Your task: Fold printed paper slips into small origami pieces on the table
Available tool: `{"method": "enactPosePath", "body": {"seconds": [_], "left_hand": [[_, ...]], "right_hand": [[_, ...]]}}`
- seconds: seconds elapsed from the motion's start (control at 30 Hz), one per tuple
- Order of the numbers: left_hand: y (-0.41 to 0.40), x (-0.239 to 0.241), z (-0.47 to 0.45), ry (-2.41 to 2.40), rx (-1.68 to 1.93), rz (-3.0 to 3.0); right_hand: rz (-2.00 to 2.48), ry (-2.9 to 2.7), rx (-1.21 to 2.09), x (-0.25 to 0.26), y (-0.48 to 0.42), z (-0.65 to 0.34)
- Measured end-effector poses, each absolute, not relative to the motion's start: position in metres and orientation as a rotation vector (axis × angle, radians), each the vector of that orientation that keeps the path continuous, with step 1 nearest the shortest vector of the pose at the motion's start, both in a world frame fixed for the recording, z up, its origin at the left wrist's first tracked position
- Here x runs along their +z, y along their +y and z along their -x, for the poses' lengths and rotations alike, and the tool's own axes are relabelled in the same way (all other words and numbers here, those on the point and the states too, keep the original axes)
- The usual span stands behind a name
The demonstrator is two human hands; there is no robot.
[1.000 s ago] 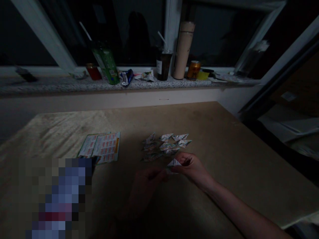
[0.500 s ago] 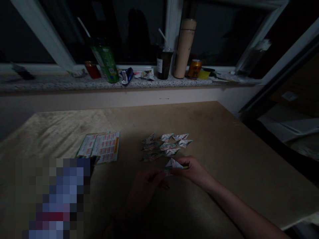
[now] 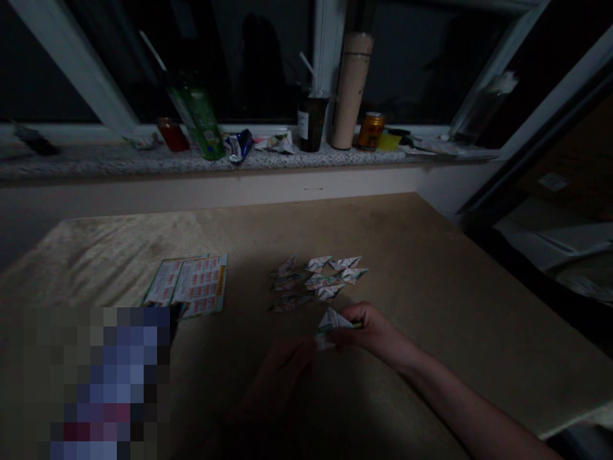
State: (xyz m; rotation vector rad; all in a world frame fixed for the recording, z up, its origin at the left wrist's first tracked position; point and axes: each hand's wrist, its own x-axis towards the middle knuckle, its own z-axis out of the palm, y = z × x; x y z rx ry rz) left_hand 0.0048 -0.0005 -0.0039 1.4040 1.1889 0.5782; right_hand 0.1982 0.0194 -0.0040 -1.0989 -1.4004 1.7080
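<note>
My right hand pinches a small folded paper piece between thumb and fingers, just above the table. It has a pointed triangular top and printed lines. In deep shadow, my left hand has its fingertips closed at the paper's lower left edge; the exact grip is hard to make out. Several finished-looking folded paper boats, made of printed paper, lie in a loose group just beyond my hands. To the left lie flat printed sheets with red and green markings.
The brown table reaches to the wall. On the speckled windowsill stand a green bottle, a dark cup with a straw, a tall beige flask and an orange can. A pixelated patch covers the lower left.
My left fingers have shifted slightly at the paper's lower edge, and more of its lower part shows below my right thumb. The boats and sheets lie as before; the view has moved a little.
</note>
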Motion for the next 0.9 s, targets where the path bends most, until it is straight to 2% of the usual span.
{"method": "enactPosePath", "body": {"seconds": [0.13, 0.37, 0.47, 0.57, 0.9], "left_hand": [[0.002, -0.007, -0.005, 1.261, 0.571, -1.429], [0.004, -0.022, 0.001, 1.328, 0.825, -1.578], [0.002, -0.018, 0.002, 1.455, 0.714, -1.53], [-0.001, -0.01, 0.003, 1.38, 0.634, -1.505], [-0.011, -0.013, 0.001, 1.42, 0.613, -1.085]], "right_hand": [[1.089, -1.312, 1.71, -0.006, 0.019, -0.196], [1.077, -1.233, 1.689, -0.007, 0.018, -0.197], [1.065, -1.234, 1.71, -0.006, 0.019, -0.197], [1.066, -1.25, 1.747, -0.006, 0.018, -0.196], [1.048, -1.185, 1.836, -0.012, 0.015, -0.194]]}}
